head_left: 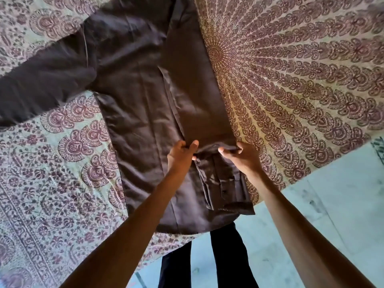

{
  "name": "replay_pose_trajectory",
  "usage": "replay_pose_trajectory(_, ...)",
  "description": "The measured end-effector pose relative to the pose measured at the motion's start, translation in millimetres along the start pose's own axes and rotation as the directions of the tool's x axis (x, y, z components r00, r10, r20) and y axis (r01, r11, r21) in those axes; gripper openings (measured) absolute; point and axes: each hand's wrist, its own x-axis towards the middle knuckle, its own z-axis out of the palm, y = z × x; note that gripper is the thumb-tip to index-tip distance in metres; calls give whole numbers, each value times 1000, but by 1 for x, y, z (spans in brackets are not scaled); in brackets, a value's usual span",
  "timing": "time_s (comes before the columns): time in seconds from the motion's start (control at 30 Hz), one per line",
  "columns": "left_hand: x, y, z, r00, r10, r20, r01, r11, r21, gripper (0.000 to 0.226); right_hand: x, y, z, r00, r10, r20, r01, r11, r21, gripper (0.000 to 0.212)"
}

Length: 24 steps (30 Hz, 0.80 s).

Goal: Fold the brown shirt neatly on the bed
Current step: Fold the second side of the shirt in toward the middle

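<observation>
Brown shirt spread on patterned bedspread, right side folded inward (cuff nearest), left hand and right hand both pinching the folded sleeve

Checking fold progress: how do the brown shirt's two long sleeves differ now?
The left brown sleeve lies spread outward over the patterned bedspread, untouched; the right brown sleeve is folded in along the shirt body. Left hand and right hand pinch only the right sleeve. Both are plain brown cloth.

One wide head-worn view looked forward and steeply down from the near corner of the bed, close over the left hand and right hand.
</observation>
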Motion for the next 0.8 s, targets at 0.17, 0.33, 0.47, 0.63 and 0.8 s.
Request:
replay_pose_trajectory(0.17, -31, -19, 4, 994, 108, 9, -107, 973, 203, 31, -20, 24, -5, 995, -7, 96, 19, 992, -122, 29)
replay_pose_trajectory(0.33, -31, -28, 4, 995, 99, 12, -100, 976, 193, 34, -36, 35, -13, 989, 8, 146, 23, 977, -211, 24)
replay_pose_trajectory(0.47, -29, -34, 8, 998, 55, -34, -47, 979, 196, 38, -49, 44, -12, 991, 12, 136, 30, 953, -302, 22)
replay_pose_trajectory(0.63, -42, -46, 17, 999, 37, 22, -42, 948, 317, 41, -61, 55, -8, 991, 64, 117, -18, 934, -356, 30)
replay_pose_trajectory(0.8, -55, -61, 22, 1000, 26, 9, -27, 930, 365, 32, -70, 54, -5, 997, 30, 67, 2, 901, -434, 32)
